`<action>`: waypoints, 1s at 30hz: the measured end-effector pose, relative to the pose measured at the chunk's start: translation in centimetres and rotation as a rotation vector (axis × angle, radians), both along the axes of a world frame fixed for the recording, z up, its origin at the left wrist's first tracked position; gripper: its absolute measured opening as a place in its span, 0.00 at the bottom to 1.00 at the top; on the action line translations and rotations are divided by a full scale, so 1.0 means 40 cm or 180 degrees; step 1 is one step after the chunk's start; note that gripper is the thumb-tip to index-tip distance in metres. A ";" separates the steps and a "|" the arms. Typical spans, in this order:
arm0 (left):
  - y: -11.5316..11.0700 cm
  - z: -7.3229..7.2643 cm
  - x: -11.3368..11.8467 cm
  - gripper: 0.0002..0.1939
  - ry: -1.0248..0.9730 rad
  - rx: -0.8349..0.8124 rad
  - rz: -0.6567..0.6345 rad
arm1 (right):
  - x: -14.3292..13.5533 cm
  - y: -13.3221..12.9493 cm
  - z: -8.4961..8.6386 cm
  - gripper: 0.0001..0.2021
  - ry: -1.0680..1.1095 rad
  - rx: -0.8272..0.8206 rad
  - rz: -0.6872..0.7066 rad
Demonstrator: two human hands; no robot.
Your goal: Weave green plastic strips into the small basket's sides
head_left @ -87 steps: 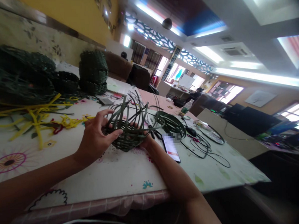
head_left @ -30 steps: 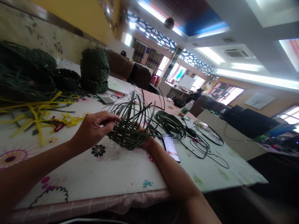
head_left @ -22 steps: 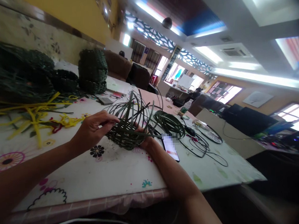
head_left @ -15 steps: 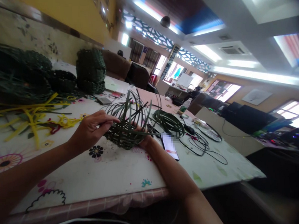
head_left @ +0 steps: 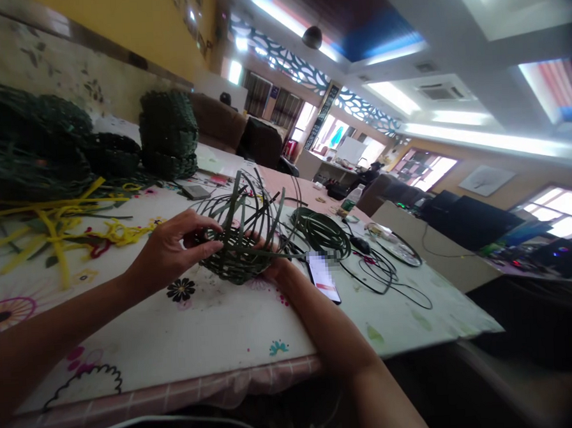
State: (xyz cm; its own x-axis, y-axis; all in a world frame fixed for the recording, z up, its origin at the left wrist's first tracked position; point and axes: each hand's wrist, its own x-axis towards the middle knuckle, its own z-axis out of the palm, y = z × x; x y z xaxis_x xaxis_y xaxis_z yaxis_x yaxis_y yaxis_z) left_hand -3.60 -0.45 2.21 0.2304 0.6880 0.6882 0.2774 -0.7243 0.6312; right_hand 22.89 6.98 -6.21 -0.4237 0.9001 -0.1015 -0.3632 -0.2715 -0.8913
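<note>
On the white, flower-printed tablecloth (head_left: 201,346), a dark green, openwork basket of flat woven strips (head_left: 238,258) is resting, its loose ends curving upward. The left hand (head_left: 172,245), partly curled, is pinching its near-left side; the right hand (head_left: 272,259) is cupping its right side, fingers partly hidden.

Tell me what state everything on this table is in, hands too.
Basket in hand: part-woven, long strip ends loose and upward
Left hand: thumb and fingers spread at the basket
Right hand: gripping the basket's side, partly hidden
Phone: lying flat, screen lit
Green strips beside phone: coiled
Yellow strips: loose, heaped
</note>
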 end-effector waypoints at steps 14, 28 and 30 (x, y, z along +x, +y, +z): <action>0.004 -0.031 0.010 0.12 0.0444 0.0647 0.0819 | -0.027 -0.019 0.022 0.20 0.0050 -0.0009 -0.0235; 0.019 -0.029 0.001 0.11 0.0948 0.0956 0.0802 | -0.033 -0.024 0.027 0.18 -0.0037 -0.0018 -0.0565; 0.029 -0.037 0.000 0.12 0.1024 0.0924 0.0844 | -0.034 -0.024 0.028 0.18 -0.0053 -0.0011 -0.0638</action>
